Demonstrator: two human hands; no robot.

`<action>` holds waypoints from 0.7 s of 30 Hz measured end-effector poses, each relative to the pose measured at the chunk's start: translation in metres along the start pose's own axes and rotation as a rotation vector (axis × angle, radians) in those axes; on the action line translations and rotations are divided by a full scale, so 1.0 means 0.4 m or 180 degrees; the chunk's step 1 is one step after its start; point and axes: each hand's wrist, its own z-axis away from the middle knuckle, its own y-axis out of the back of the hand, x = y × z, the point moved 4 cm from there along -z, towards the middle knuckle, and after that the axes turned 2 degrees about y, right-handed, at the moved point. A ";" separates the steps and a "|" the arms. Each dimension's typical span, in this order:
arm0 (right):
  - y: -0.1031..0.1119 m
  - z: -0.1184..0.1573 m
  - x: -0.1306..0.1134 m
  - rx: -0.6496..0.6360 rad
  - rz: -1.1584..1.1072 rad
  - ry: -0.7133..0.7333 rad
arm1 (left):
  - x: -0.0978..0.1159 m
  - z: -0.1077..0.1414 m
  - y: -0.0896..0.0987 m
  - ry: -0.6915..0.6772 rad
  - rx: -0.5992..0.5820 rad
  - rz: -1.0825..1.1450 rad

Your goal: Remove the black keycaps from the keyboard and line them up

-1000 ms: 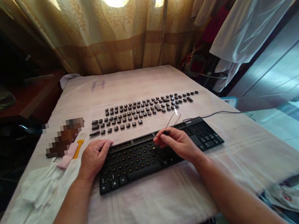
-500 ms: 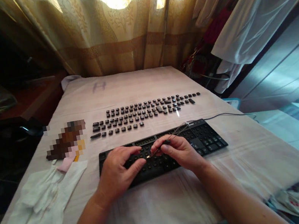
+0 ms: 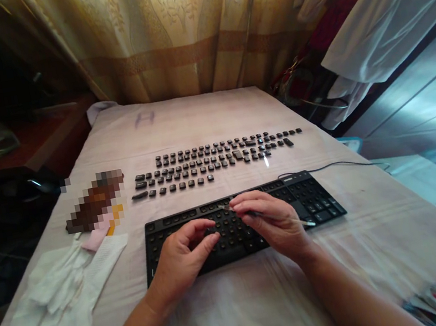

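A black keyboard [image 3: 233, 247] lies on the cloth-covered table, with many of its keycaps off and the small key posts showing. Over its left half is my left hand [image 3: 187, 252], thumb and fingertips curved with a gap between them and nothing plainly held. My right hand [image 3: 272, 218] is above the middle of the keyboard, its fingers closed round a slim tool [image 3: 306, 222]. One thin end points left over the keys, and the other, pale end sticks out by the wrist. The tool's exact kind is unclear. Behind the keyboard, loose black keycaps [image 3: 192, 183] sit in rows.
White papers or cloth [image 3: 57, 303] lie at the left, beside a blurred-out dark object [image 3: 96, 201] and a pink strip [image 3: 98, 236]. The keyboard's cable [image 3: 345, 164] runs right over the table edge. A patterned curtain [image 3: 179, 40] hangs behind the table.
My right hand has moved slightly right and turned, swinging the tool so that its rear end now points right. My left hand has shifted slightly right, and the camera view has tilted down.
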 end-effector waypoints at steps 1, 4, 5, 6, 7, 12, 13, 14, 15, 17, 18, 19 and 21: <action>0.006 0.002 0.008 -0.0019 0.0214 -0.0004 | -0.003 -0.001 0.002 0.0057 0.0006 0.0059; 0.008 0.010 0.034 -0.0421 0.0783 0.0154 | -0.013 -0.001 0.006 0.0196 -0.0047 0.0190; 0.005 0.013 0.042 -0.0596 0.0952 0.0235 | -0.015 -0.001 0.007 0.0229 -0.0061 0.0212; 0.002 0.016 0.048 -0.0754 0.1106 0.0324 | -0.016 -0.001 0.008 0.0262 -0.0067 0.0229; 0.000 0.018 0.053 -0.0876 0.1240 0.0410 | -0.017 -0.001 0.008 0.0295 -0.0069 0.0249; -0.009 0.017 0.052 -0.1227 0.1524 0.0661 | -0.012 -0.002 0.009 0.0425 -0.0161 0.0547; -0.010 0.016 0.049 -0.1268 0.1526 0.0686 | -0.010 -0.002 0.010 0.0424 -0.0187 0.0620; -0.011 0.014 0.046 -0.1274 0.1518 0.0712 | -0.008 -0.001 0.010 0.0421 -0.0211 0.0676; -0.012 0.013 0.042 -0.1234 0.1504 0.0739 | -0.007 -0.001 0.011 0.0413 -0.0230 0.0710; -0.015 0.009 0.030 -0.1051 0.1454 0.0758 | -0.007 0.002 0.013 0.0372 -0.0267 0.0715; -0.018 0.006 0.024 -0.0930 0.1413 0.0742 | -0.007 0.003 0.013 0.0341 -0.0275 0.0702; -0.022 0.005 0.016 -0.0809 0.1365 0.0727 | -0.009 0.005 0.013 0.0303 -0.0278 0.0684; -0.035 0.003 0.003 -0.0612 0.1285 0.0724 | -0.011 0.007 0.011 0.0206 -0.0295 0.0628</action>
